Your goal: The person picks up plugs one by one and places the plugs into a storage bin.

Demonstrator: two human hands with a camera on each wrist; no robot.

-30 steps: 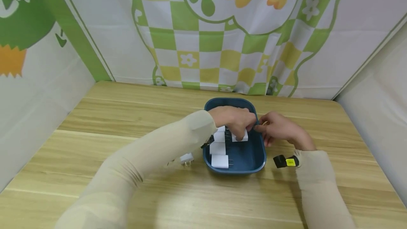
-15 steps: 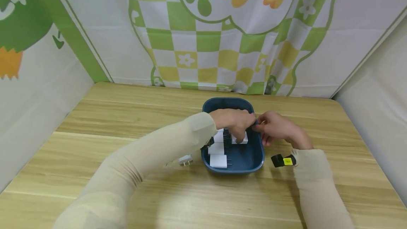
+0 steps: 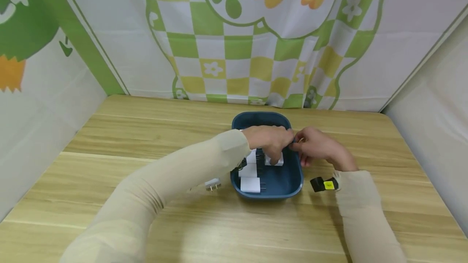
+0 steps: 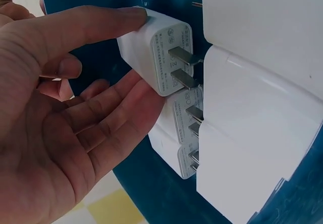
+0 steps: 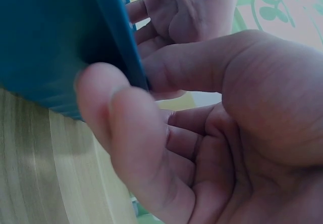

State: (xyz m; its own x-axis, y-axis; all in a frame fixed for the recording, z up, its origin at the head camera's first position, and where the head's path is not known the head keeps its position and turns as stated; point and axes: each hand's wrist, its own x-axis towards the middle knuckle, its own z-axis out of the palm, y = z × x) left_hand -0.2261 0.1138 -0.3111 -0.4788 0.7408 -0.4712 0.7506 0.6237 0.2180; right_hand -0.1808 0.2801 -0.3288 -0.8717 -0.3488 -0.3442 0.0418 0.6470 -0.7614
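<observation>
My left hand (image 3: 268, 138) reaches into a blue plastic bin (image 3: 279, 196) and holds a white charger plug (image 4: 139, 52), thumb on its upper side and fingers below. The plug's two flat prongs point at a row of white charger plugs (image 3: 250, 185) along the bin's left wall. In the left wrist view, more plugs (image 4: 174, 138) sit right beyond the held one, prongs facing the same row. My right hand (image 3: 323, 148) grips the bin's right rim from outside, its thumb at the rim in the right wrist view. The left hand hides part of the bin's inside.
One more white charger plug (image 3: 212, 184) lies on the wooden table (image 3: 226, 230) left of the bin, partly behind the left sleeve (image 3: 183, 173). A patterned curtain (image 3: 237, 64) hangs close behind the table, and pale fabric walls stand at both sides.
The head view has shifted slightly. My left hand has flattened a little and edged towards the bin's right rim, still at the same plug. My right hand stays on the rim.
</observation>
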